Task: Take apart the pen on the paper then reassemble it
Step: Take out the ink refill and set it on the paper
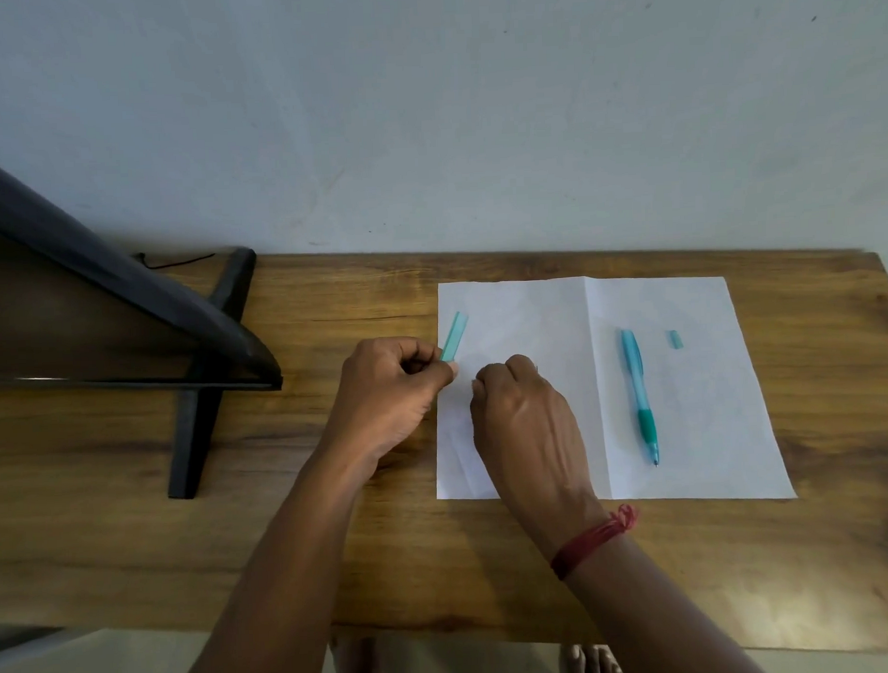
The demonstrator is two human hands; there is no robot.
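Observation:
A white sheet of paper (686,403) lies on the wooden table. My left hand (388,388) pinches the lower end of a translucent teal pen barrel with a clip (454,336), which points up and away over the paper's left edge. My right hand (525,424) is closed just to the right of it, fingertips close to the barrel's lower end; what it holds is hidden. A second, whole teal pen with a green grip (640,395) lies lengthwise on the paper's right half. A small teal cap piece (675,339) lies beside its top.
A dark monitor (102,277) on a black cross-shaped stand (198,410) occupies the table's left side. A pale wall rises behind the table. The table's near edge (442,633) runs below my forearms, with bare feet visible beneath.

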